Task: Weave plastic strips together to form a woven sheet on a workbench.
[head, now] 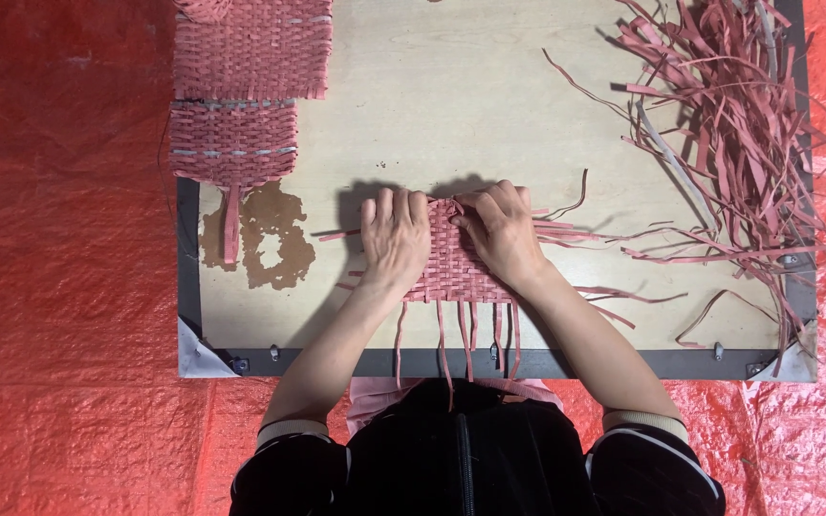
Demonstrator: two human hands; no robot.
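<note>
The left hand [394, 239] lies flat, fingers stretched, pressing down on the left part of a small pink mat woven from flat strips [456, 272]. The right hand [501, 229] rests on the mat's upper right part, its fingers curled and pinching at strips near the mat's top edge; exactly which strip it grips cannot be told. The mat sits near the front middle of a pale wooden worktop with a dark rim [489, 96], loose strip ends [466, 339] hanging from its lower edge over the rim towards the person's dark clothing, and other ends [576, 232] sticking out to the right.

At the worktop's far left lie two larger finished woven pink panels [241, 96], one above the other, with pale stripes across them. Near them is a brown patch of worn surface [274, 239]. On the right side spreads a tangled heap of loose pink strips [728, 134]. Red sheeting [50, 239] covers the floor around.
</note>
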